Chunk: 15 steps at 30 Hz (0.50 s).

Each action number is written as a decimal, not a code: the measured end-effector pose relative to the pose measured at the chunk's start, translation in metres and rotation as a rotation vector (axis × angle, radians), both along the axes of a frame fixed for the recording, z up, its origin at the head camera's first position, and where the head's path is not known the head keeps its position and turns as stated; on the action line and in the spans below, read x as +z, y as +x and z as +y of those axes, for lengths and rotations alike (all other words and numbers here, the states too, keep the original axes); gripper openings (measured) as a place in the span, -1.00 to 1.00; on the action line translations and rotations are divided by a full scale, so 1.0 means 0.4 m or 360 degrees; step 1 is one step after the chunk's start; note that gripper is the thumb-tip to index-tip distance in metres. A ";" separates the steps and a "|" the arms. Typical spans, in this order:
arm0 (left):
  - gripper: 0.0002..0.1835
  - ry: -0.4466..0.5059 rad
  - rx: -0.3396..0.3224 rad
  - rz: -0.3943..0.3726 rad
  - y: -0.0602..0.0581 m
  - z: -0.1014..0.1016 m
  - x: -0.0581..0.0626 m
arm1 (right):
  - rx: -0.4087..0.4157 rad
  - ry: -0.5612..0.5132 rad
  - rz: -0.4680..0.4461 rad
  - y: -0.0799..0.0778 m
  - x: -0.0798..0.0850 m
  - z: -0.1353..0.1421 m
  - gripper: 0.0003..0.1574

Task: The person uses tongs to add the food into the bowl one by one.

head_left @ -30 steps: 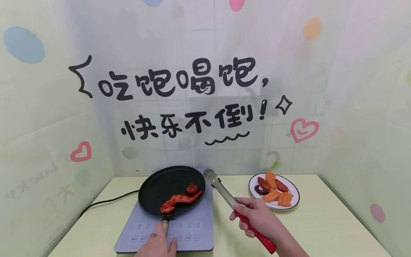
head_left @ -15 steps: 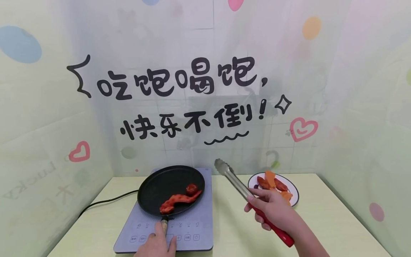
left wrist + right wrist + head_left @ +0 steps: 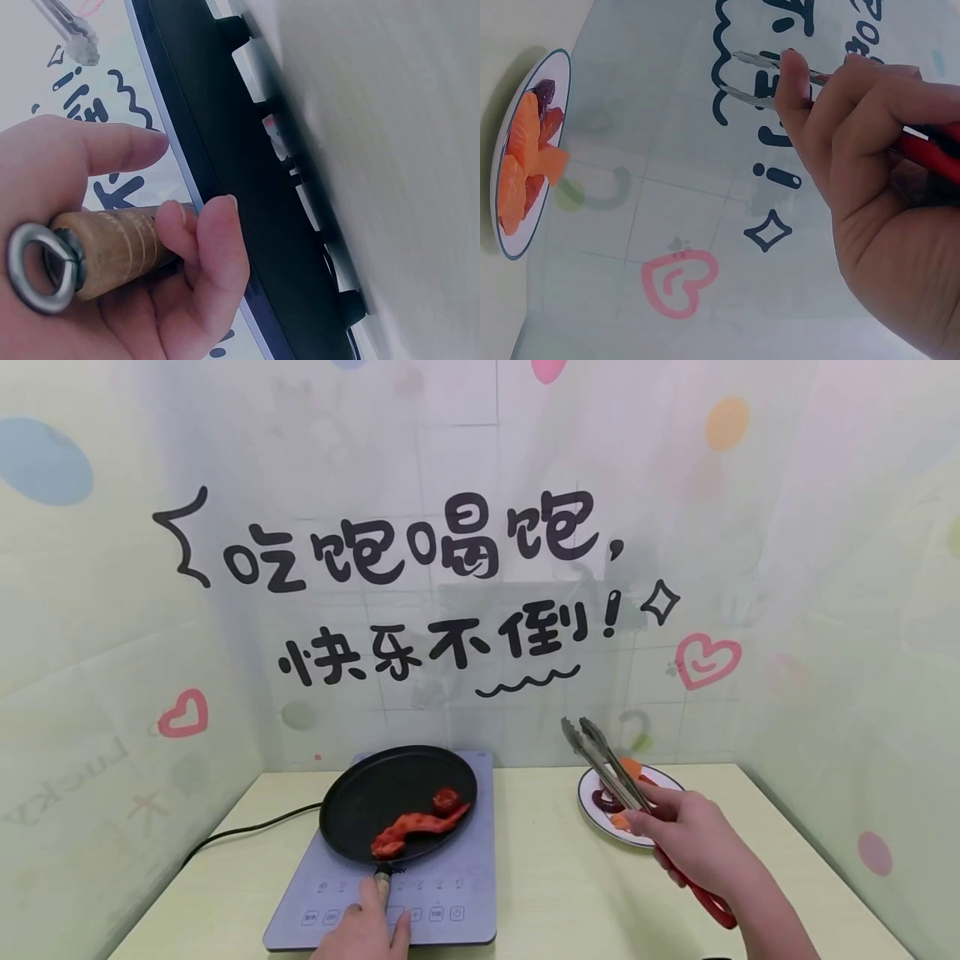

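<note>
My left hand (image 3: 363, 928) grips the wooden handle (image 3: 112, 251) of a flat black frying pan (image 3: 367, 789); a metal ring hangs at the handle's end. In the pan lie a long, wavy red strip of food (image 3: 412, 828) and a round red piece (image 3: 446, 800). My right hand (image 3: 701, 843) holds metal tongs (image 3: 612, 782) with red grips, their tips spread apart with nothing between them. Behind the tongs and hand, partly hidden, is a white plate (image 3: 590, 806) with a blue rim. It carries orange slices (image 3: 523, 127), red pieces (image 3: 551, 124) and a dark curved piece (image 3: 607, 802).
The pan sits on a grey induction cooker (image 3: 480, 877) with touch buttons. A black cord (image 3: 251, 828) runs left from it across the pale wooden table (image 3: 540, 860). A printed curtain (image 3: 465, 718) with black lettering encloses the back and sides.
My right hand has carried the tongs rightward, away from the pan and in front of the plate. The tongs' tips have spread apart. My left hand, the pan and the food stay as they were.
</note>
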<state>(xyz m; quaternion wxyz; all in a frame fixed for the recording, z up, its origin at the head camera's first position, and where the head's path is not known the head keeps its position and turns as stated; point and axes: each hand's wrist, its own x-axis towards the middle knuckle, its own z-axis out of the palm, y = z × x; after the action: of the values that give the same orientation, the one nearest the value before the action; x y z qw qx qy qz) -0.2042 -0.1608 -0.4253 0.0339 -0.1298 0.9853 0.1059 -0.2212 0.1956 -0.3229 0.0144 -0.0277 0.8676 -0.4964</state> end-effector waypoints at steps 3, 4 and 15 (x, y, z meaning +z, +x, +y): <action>-0.42 0.0000 0.0000 0.0003 0.000 0.000 0.000 | -0.0008 0.0052 -0.0010 0.001 0.002 0.003 -0.25; -0.42 0.0000 0.0000 0.0004 0.000 0.000 0.000 | -0.0009 0.0081 -0.0007 0.002 0.002 0.004 -0.25; -0.41 0.0011 -0.0002 0.0005 0.000 -0.001 -0.001 | -0.0074 0.0398 -0.0022 0.003 -0.011 0.013 -0.25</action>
<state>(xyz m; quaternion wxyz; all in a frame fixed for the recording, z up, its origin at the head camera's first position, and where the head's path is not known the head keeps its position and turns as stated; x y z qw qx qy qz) -0.2043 -0.1611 -0.4257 0.0327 -0.1288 0.9851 0.1094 -0.2199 0.2010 -0.3273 0.0123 -0.0020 0.9230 -0.3847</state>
